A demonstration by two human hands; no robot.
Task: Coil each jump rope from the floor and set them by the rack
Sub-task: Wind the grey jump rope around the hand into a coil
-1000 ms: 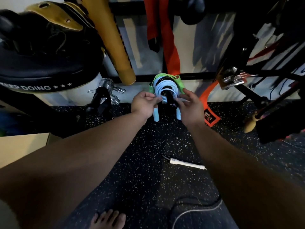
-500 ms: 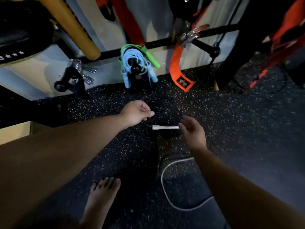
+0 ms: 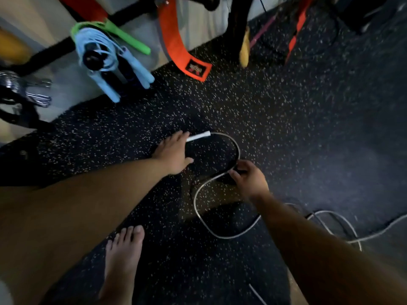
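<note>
A white jump rope lies on the speckled black floor. Its white handle points up-right, and its grey cord runs from there in an S-curve toward me. My left hand reaches out palm down. Its straight fingers touch the handle's near end, and the thumb is spread away. My right hand pinches the cord at the middle of the S. More of the cord loops on the floor at the right. A coiled light-blue rope and a green rope hang on a black rack peg at the upper left.
An orange strap hangs to the floor by the rack's black bar. Metal clips sit at the far left. A black post with a tan tip stands at the upper middle. My bare foot is planted near the cord.
Both hands left the blue coil on the rack peg and came down to the white rope. My left hand reached its handle, and my right hand took hold of the cord.
</note>
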